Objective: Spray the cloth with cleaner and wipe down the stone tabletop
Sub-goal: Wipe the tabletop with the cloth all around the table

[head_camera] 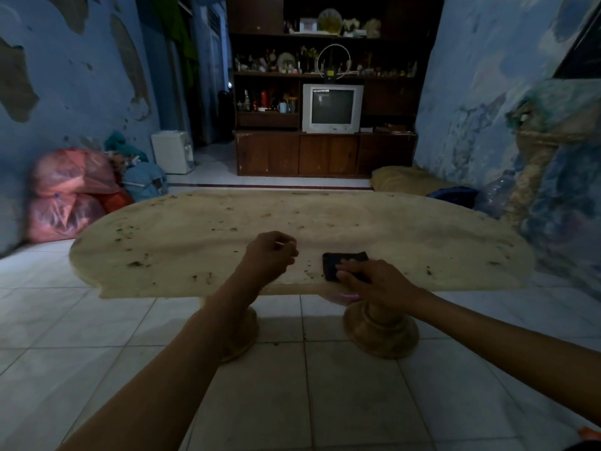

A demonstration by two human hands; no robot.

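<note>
A long oval stone tabletop (201, 236), beige and dotted with dark specks, stands on two round pedestals. A small dark cloth (341, 260) lies folded near the table's front edge. My right hand (374, 281) rests on the cloth's near side, with fingers laid flat on it. My left hand (270, 255) hovers over the table just left of the cloth, its fingers loosely curled and holding nothing. No spray bottle is in view.
Pedestal bases (380, 330) stand on the white tiled floor. Pink and blue bags (71, 196) pile at the left wall. A dark wooden cabinet with a television (331, 107) fills the back. A cushion (403, 180) lies at the right.
</note>
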